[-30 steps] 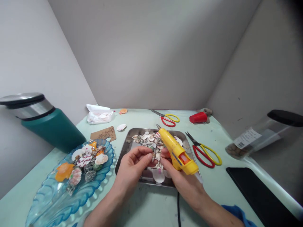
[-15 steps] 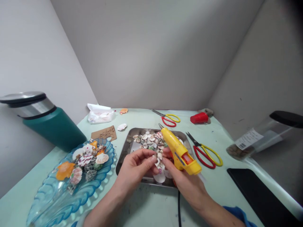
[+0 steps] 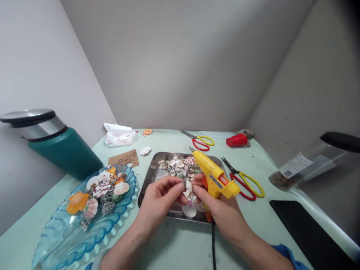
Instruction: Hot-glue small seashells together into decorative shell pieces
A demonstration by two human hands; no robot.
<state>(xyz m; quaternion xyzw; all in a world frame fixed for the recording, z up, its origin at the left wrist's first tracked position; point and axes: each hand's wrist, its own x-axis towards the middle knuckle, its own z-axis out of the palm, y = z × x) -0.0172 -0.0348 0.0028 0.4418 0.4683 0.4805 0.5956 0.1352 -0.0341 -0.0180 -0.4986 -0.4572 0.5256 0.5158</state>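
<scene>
Above the metal tray point(image 3: 146, 187), my left hand point(image 3: 161, 195) is closed in a pinch of thumb and fingers. Whatever small piece lies between its fingertips is too hidden to make out. A yellow hot glue gun point(image 3: 212, 172) is in my right hand point(image 3: 222, 212), its nozzle pointing up and away. The thumb and forefinger of that hand come close to the left fingertips. Small white shells show between and below the hands, with a larger white scallop shell point(image 3: 189, 210) nearest me. Many mixed seashells point(image 3: 176, 165) lie farther back in the tray.
A blue glass dish point(image 3: 112, 223) with shells and stones stands left, beside a green bottle point(image 3: 67, 153). Scissors point(image 3: 244, 183) lie right of the tray, another pair point(image 3: 201, 140) behind it. A black cord point(image 3: 213, 247) runs toward me. A clear container point(image 3: 303, 165) stands at right.
The glue gun has turned slightly in my right hand, its rear end rising a little. My right thumb and forefinger have shifted slightly; the left hand stays nearly in place.
</scene>
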